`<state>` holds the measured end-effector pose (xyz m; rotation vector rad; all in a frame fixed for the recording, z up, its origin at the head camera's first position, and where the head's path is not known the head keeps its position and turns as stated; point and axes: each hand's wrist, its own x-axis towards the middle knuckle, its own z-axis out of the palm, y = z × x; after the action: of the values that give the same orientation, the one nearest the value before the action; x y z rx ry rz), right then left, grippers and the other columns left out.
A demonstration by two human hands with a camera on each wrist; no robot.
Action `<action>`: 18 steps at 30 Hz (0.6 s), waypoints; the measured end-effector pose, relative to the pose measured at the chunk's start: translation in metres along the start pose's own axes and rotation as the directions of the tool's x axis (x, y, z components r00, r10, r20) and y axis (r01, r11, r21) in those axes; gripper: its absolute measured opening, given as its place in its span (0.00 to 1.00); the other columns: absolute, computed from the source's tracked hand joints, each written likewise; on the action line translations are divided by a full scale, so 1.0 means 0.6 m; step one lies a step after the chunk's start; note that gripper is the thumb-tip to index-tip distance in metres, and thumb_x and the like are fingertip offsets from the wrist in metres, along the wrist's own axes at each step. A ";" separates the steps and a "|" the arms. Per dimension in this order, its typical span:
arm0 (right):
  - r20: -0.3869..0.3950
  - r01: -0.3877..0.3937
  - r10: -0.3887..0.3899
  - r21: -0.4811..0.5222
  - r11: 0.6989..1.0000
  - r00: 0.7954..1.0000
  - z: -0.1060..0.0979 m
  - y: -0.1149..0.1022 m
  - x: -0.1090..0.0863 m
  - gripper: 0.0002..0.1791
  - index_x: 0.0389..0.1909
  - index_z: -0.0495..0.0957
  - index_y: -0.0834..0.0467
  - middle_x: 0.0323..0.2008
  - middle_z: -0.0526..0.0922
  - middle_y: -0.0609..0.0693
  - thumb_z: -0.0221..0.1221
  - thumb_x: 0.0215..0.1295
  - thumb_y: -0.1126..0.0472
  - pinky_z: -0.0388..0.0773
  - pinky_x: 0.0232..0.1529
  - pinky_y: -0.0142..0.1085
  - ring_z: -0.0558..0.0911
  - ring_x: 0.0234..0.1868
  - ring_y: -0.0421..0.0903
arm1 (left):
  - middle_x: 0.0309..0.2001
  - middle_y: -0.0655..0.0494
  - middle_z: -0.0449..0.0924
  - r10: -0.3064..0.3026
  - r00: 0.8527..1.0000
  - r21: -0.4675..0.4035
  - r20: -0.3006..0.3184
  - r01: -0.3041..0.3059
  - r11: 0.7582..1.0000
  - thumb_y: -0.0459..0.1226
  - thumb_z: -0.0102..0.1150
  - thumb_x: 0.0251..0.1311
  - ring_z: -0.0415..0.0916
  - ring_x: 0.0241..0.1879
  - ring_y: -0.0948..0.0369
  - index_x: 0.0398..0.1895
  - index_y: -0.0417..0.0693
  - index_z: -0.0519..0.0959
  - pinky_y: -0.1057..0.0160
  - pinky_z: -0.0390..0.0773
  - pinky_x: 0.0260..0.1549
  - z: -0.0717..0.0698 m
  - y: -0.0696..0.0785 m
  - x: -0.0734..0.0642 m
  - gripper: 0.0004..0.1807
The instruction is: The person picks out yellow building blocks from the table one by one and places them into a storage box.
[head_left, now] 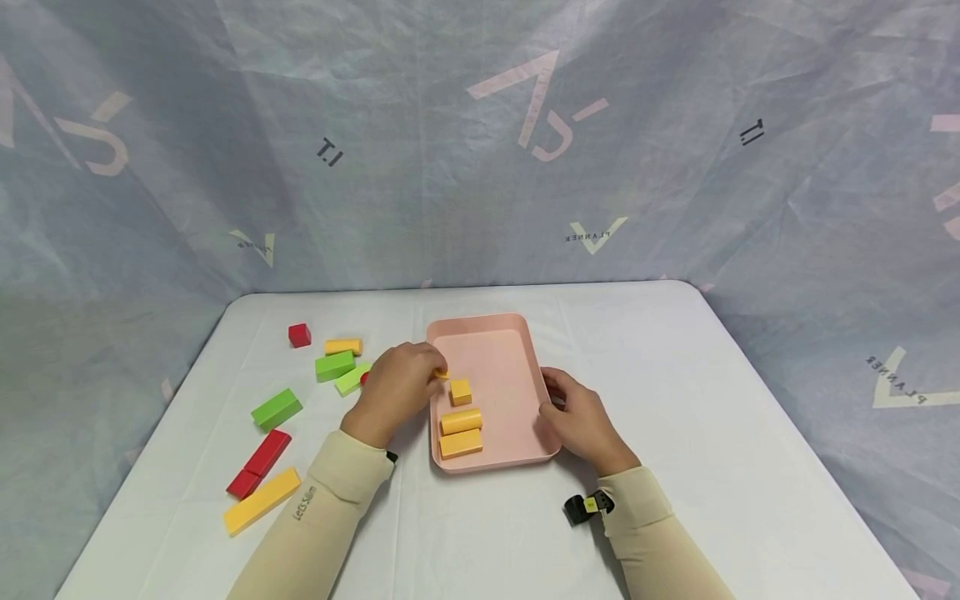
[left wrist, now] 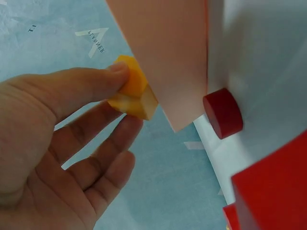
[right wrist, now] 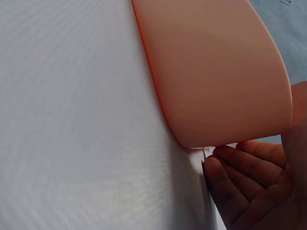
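Note:
My left hand [head_left: 401, 385] pinches a small yellow block [left wrist: 133, 88] between thumb and fingertips, over the left rim of a shallow pink tray [head_left: 498, 375]. In the head view the fingers hide most of that block. Inside the tray, along its left side, lie a yellow cube [head_left: 461, 392], a yellow cylinder [head_left: 461, 421] and a yellow rectangular block [head_left: 461, 444]. At the tray's right wall, my right hand [head_left: 588, 421] holds the edge, its thumb at the rim and its fingers [right wrist: 249, 167] outside the wall.
Left of the tray lie several green blocks [head_left: 277, 409], red blocks [head_left: 267, 453], a long yellow block [head_left: 262, 501], another yellow cylinder [head_left: 343, 346] and a red cube [head_left: 299, 335]. A red cylinder [left wrist: 223, 113] stands beside the tray, partly behind my left hand in the head view.

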<state>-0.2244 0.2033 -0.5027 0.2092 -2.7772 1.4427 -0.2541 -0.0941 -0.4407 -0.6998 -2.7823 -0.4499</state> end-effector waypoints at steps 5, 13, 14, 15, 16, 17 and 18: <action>0.004 0.006 -0.006 -0.002 1.000 1.000 0.001 0.002 0.000 0.31 0.73 0.70 0.54 0.62 0.83 0.53 0.55 0.68 0.64 0.80 0.62 0.46 0.84 0.61 0.50 | 0.43 0.58 0.85 -0.013 0.999 -0.026 0.040 0.014 1.000 0.37 0.78 0.55 0.83 0.41 0.59 0.40 0.49 0.89 0.56 0.84 0.45 0.005 0.003 -0.001 0.10; 0.005 0.006 -0.006 0.006 1.000 1.000 0.000 0.002 0.000 0.31 0.73 0.70 0.54 0.61 0.83 0.53 0.56 0.68 0.63 0.80 0.62 0.46 0.84 0.61 0.50 | 0.42 0.57 0.84 -0.005 0.998 0.014 0.055 0.004 1.000 0.36 0.76 0.56 0.82 0.38 0.60 0.37 0.48 0.88 0.57 0.84 0.39 0.004 0.008 -0.003 0.07; 0.005 0.007 -0.007 0.006 1.000 1.000 0.000 0.003 0.000 0.31 0.73 0.70 0.54 0.61 0.83 0.53 0.56 0.68 0.63 0.80 0.62 0.46 0.84 0.61 0.50 | 0.42 0.57 0.84 -0.007 0.998 0.026 0.058 0.006 1.000 0.36 0.76 0.57 0.82 0.37 0.60 0.37 0.48 0.88 0.57 0.84 0.39 0.004 0.008 -0.003 0.07; 0.005 0.007 -0.007 0.006 1.000 1.000 0.001 0.003 0.000 0.31 0.73 0.70 0.54 0.61 0.83 0.53 0.56 0.68 0.63 0.80 0.62 0.46 0.84 0.61 0.50 | 0.42 0.57 0.84 -0.011 0.998 0.037 0.060 0.009 0.999 0.36 0.76 0.57 0.81 0.37 0.60 0.38 0.48 0.88 0.58 0.84 0.38 0.004 0.008 -0.003 0.07; 0.005 0.008 -0.008 0.004 1.000 1.000 0.001 0.003 0.001 0.31 0.73 0.70 0.54 0.61 0.83 0.53 0.56 0.68 0.63 0.80 0.62 0.46 0.84 0.61 0.50 | 0.43 0.57 0.84 -0.014 0.998 0.048 0.060 0.011 0.999 0.35 0.75 0.57 0.81 0.36 0.61 0.38 0.48 0.88 0.58 0.84 0.38 0.004 0.007 -0.003 0.07; 0.005 0.008 -0.008 0.004 1.000 1.000 0.001 0.003 0.001 0.31 0.73 0.70 0.54 0.61 0.83 0.53 0.56 0.68 0.63 0.80 0.62 0.46 0.84 0.61 0.50 | 0.43 0.57 0.84 -0.015 0.998 0.055 0.059 0.012 0.998 0.35 0.75 0.57 0.81 0.36 0.61 0.38 0.48 0.88 0.58 0.84 0.37 0.004 0.007 -0.003 0.07; 0.004 0.009 -0.009 0.003 1.000 1.000 0.001 0.004 0.001 0.31 0.73 0.70 0.54 0.62 0.83 0.53 0.56 0.68 0.63 0.80 0.62 0.46 0.84 0.61 0.50 | 0.43 0.57 0.84 -0.015 0.998 0.059 0.058 0.012 0.998 0.35 0.75 0.57 0.82 0.37 0.60 0.38 0.48 0.88 0.58 0.84 0.37 0.004 0.007 -0.002 0.07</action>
<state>-0.2250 0.2041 -0.5047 0.2256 -2.7741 1.4459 -0.2512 -0.0905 -0.4422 -0.6928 -2.8441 -0.3548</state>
